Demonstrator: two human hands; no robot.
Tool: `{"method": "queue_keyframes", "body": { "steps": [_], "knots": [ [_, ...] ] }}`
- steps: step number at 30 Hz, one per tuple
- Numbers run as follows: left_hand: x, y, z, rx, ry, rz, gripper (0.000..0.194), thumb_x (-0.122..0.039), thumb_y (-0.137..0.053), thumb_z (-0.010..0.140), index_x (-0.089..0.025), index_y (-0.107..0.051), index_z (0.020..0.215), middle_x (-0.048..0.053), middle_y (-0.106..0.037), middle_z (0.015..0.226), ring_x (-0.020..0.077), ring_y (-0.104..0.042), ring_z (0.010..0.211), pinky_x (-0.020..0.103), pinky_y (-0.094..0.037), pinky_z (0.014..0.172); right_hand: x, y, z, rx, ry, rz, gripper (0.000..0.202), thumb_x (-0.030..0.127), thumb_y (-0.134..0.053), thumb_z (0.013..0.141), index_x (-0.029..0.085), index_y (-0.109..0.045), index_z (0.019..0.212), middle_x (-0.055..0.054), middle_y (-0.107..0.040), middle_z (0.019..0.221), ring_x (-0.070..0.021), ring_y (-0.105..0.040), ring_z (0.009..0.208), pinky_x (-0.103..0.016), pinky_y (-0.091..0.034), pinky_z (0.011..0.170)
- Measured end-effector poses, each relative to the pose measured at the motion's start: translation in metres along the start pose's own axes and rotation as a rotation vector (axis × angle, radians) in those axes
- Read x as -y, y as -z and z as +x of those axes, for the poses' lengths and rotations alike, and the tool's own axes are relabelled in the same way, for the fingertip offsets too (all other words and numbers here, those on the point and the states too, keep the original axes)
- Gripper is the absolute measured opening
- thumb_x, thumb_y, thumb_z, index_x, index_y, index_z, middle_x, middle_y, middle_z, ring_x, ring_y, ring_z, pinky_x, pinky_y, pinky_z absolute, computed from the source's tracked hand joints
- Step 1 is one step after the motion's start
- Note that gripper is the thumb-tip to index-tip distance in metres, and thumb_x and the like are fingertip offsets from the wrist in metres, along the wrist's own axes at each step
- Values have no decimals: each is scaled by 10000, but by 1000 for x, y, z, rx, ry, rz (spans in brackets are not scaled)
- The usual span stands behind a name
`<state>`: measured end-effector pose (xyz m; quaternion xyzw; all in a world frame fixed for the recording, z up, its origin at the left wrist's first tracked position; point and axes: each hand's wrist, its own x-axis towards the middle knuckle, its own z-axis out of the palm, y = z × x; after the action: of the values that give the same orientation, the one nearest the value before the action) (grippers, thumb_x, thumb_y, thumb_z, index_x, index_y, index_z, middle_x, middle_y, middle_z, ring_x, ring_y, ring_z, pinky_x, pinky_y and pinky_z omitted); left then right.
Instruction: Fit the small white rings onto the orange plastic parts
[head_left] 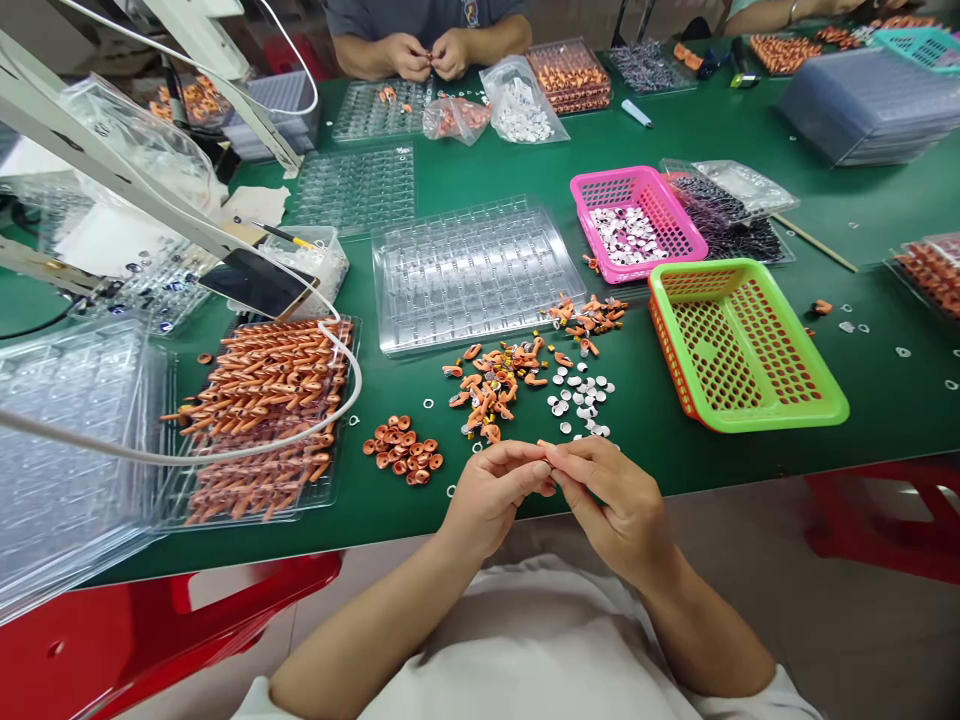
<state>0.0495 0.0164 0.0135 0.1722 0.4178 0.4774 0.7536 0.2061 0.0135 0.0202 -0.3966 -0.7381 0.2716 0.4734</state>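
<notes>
My left hand (499, 488) and my right hand (611, 500) meet at the table's front edge, fingertips pinched together. Between them shows a sliver of a small orange part (546, 444); the fingers hide most of it. Just beyond my hands lies a heap of small orange curved parts (495, 385) with yellow bits among them. White round discs (583, 398) are scattered to its right. Copper-coloured cup-shaped pieces (403, 450) form a pile left of my left hand.
Clear plastic trays (469, 275) lie in the middle. A green basket (817, 405) and a pink basket (585, 215) stand to the right. At left, a tray of orange parts (270, 400) sits under a white cable (356, 385). Across the table a co-worker's hands (429, 54) hold something small.
</notes>
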Motion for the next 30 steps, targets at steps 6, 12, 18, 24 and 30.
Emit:
{"method": "queue_keyframes", "body": {
  "steps": [6, 12, 18, 24, 30],
  "knots": [
    [0, -1, -1, 2, 7, -16, 213, -218, -889, 612, -146, -749, 755, 14, -736, 701, 102, -659, 590, 221, -543, 625, 1, -3, -1, -49, -57, -13, 350, 98, -574, 911, 268, -639, 1210, -50, -750, 1001, -196, -708, 881, -340, -589, 759],
    [4, -3, -3, -40, 85, -143, 189, -181, -880, 613, -145, -759, 755, 22, -747, 792, 105, -670, 684, 204, -544, 650, -2, -10, -6, -84, -5, -20, 397, 57, -573, 901, 272, -613, 1232, -61, -740, 1045, -198, -699, 921, -358, -591, 771],
    [5, -1, -4, -52, 125, -149, 165, -166, -858, 642, -132, -766, 775, 36, -749, 822, 117, -676, 728, 214, -543, 674, -7, -10, -8, -54, 27, -49, 437, 24, -562, 889, 248, -599, 1262, -84, -725, 1044, -213, -680, 929, -384, -574, 781],
    [-3, 0, -2, -20, 132, -58, 143, -146, -852, 652, -129, -745, 746, 47, -756, 761, 125, -687, 688, 227, -540, 674, -11, -3, -4, 25, 72, -71, 397, 27, -567, 883, 218, -610, 1228, -93, -715, 974, -209, -667, 865, -368, -565, 735],
    [-2, 1, 1, -14, 110, -50, 140, -143, -850, 649, -134, -734, 726, 39, -749, 728, 115, -679, 669, 211, -527, 664, -10, -1, -2, 41, 90, -95, 369, 43, -549, 898, 210, -603, 1223, -90, -714, 976, -205, -662, 864, -373, -566, 746]
  ]
}}
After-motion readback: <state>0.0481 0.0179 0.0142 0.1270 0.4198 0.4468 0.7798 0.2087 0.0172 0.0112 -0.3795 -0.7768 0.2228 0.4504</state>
